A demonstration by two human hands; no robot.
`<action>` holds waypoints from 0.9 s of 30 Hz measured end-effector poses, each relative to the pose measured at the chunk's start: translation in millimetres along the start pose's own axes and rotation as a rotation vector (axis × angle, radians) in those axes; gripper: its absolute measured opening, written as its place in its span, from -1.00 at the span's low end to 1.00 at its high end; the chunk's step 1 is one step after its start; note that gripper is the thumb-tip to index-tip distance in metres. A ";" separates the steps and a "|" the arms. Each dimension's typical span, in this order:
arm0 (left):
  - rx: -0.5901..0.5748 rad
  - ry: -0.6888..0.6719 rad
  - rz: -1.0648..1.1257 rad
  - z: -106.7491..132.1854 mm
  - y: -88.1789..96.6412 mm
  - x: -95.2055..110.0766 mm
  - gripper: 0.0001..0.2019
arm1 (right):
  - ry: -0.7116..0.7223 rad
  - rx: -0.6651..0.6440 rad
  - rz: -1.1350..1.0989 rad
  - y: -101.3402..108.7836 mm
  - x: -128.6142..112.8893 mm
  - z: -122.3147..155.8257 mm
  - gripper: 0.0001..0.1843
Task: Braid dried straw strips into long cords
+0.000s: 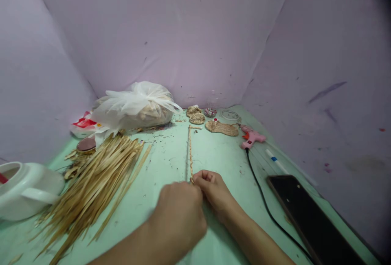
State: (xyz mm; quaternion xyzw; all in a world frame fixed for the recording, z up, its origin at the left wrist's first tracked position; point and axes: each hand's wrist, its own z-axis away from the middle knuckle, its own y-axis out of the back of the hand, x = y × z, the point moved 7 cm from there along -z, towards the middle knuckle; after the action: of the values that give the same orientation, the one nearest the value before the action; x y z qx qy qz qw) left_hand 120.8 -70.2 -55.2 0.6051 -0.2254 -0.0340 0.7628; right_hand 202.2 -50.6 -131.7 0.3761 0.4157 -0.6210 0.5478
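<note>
A thin braided straw cord (190,151) runs along the pale green table (171,151) from the far side toward me. Both hands meet at its near end. My left hand (180,216) is closed, its back toward the camera, fingers curled at the cord's end. Just right of it, my right hand (214,189) is fisted and pinches the same end. The working end of the cord is hidden between the two hands. A heap of loose straw strips (94,183) lies to the left.
A white plastic bag (137,104) sits at the back, with small woven straw discs (197,117) and a flat woven piece (222,128) nearby. A pink glue gun (251,136) with black cable, a pen (276,161) and a dark phone (311,220) lie right. A white kettle (26,189) stands left.
</note>
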 end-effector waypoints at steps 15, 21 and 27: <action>-0.444 0.163 1.078 -33.0 -44.8 -32.1 -0.96 | 0.102 -0.134 0.174 0.9 -6.8 -5.3 -0.85; -0.211 0.150 0.734 -44.7 -45.2 -48.6 -0.81 | 0.429 -0.103 0.626 0.8 -20.5 3.3 -0.85; -0.235 0.152 0.882 -44.5 -47.7 -47.9 -0.90 | 0.633 -0.076 0.895 -3.1 -33.3 16.7 -0.85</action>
State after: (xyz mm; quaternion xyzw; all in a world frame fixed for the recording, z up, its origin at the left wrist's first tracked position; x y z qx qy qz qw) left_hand 105.6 -26.9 -121.8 0.3614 -0.3995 0.3130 0.7822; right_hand 202.8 -53.6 -94.4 0.6645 0.3817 -0.1685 0.6200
